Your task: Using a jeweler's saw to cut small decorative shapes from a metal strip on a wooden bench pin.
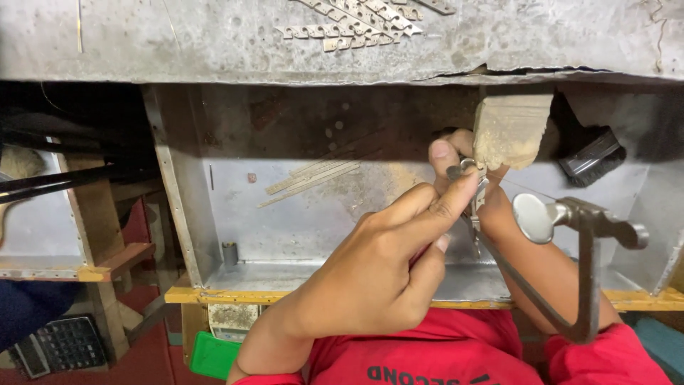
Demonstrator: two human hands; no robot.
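My left hand [385, 271] is in the middle of the view, index finger stretched out, closed round the reddish handle of a jeweller's saw. The saw's dark metal frame [586, 285] loops out to the right, with a round knob [534, 217] on top. Its thin blade [476, 228] runs down just below a wooden bench peg [509, 128]. My right hand [456, 153] reaches up under the peg and pinches a small metal piece [464, 168] against it, close to the blade.
Several notched metal strips [356, 25] lie on the worn bench top. Below, a sheet-metal catch tray [285, 221] holds thin strips [313, 178], filings and a small cylinder [229, 253]. A black brush [591, 160] lies right; a calculator [64, 346] is lower left.
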